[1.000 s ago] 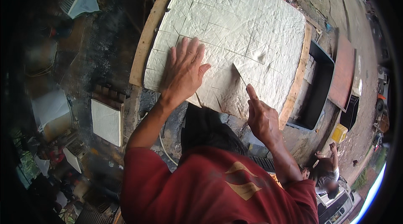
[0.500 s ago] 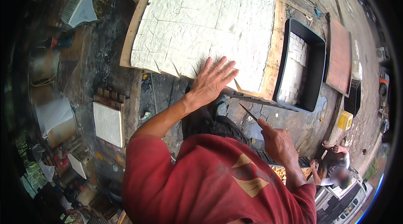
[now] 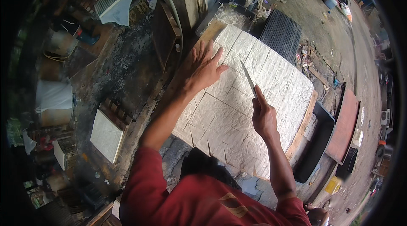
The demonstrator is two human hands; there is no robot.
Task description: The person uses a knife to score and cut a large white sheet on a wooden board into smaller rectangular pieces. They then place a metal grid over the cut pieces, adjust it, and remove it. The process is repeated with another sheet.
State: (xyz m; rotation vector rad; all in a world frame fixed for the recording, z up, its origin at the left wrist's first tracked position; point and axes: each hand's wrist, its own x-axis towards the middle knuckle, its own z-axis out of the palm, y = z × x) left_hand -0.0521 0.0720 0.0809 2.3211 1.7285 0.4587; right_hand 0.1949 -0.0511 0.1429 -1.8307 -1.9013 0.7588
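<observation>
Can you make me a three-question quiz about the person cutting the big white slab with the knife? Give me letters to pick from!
1. Where is the left hand?
A. flat on the white slab
B. on the black tub
C. in the air

2. What colour is the person's shirt?
A. blue
B. red
C. white

3. How is the knife held?
A. lying loose on the slab
B. gripped in the right hand, blade on the slab
C. held in the left hand

Answers: 1 A, the palm and spread fingers press the slab's far-left part. 2 B, both sleeves are red. 3 B, the right fist closes round the handle with the forefinger along it.
</observation>
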